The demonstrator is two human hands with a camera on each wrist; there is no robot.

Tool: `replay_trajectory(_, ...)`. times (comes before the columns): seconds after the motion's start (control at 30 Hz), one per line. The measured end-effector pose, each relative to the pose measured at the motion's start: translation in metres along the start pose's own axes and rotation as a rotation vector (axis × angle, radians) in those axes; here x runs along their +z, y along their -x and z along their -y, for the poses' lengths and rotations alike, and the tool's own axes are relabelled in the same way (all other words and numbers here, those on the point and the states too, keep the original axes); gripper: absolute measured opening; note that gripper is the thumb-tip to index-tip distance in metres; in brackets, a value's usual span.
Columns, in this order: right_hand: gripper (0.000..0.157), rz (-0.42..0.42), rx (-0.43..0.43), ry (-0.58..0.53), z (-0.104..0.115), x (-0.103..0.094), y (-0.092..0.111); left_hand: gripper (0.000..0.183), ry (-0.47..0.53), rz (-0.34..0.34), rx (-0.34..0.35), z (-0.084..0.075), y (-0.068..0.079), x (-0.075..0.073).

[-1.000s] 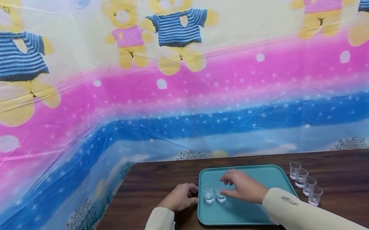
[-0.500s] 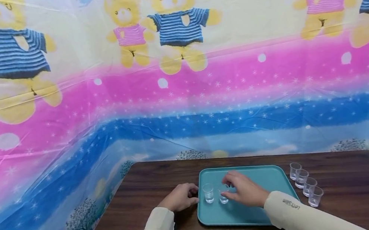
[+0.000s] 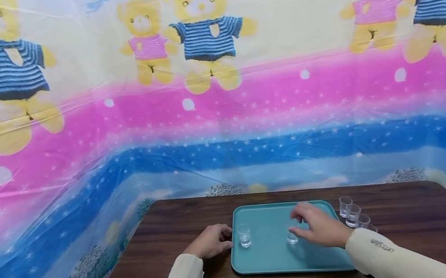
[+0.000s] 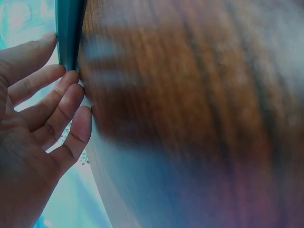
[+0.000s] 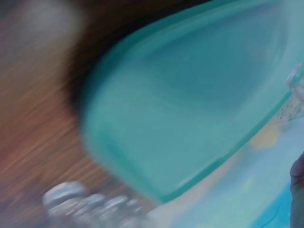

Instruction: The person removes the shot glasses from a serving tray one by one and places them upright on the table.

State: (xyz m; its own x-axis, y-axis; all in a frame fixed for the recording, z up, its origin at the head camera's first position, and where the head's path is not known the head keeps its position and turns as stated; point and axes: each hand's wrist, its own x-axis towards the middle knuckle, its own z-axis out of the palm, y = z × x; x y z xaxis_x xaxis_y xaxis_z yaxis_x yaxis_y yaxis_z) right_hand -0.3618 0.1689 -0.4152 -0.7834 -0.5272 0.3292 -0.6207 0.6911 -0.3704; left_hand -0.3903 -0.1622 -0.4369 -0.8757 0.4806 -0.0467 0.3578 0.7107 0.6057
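Note:
In the head view my right hand (image 3: 318,226) pinches a small clear shot glass (image 3: 292,239) between thumb and fingers, over the middle of a teal tray (image 3: 268,261). Part of that glass is hidden by the fingers. Another shot glass (image 3: 244,236) stands upright near the tray's left side. My left hand (image 3: 211,241) lies beside the tray's left rim; in the left wrist view its loosely bent fingers touch the tray's edge (image 4: 70,35). Only a sliver of the right hand (image 5: 297,194) and of the glass (image 5: 298,80) shows in the right wrist view.
Several more clear shot glasses (image 3: 353,216) stand in a row on the dark wooden table (image 3: 182,215), just right of the tray. The right forearm partly covers the nearest one. A cloth printed with bears (image 3: 224,152) hangs behind the table.
My right hand has moved the pinched glass rightward, away from the other glass on the tray. The left hand stays at the tray's edge. The head view has shifted slightly.

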Motion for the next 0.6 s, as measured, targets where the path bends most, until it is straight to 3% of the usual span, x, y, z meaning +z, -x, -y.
replay_trajectory(0.27, 0.018, -0.056, 0.044, 0.069, -0.022, -0.020, 0.023, 0.028, 0.005, -0.003, -0.002, 0.001, 0.000, 0.000)
replay_trajectory(0.6, 0.019, -0.050, 0.069, 0.114, -0.044, -0.052, 0.060, 0.028, 0.010, -0.018, 0.005, -0.002, 0.000, 0.002)
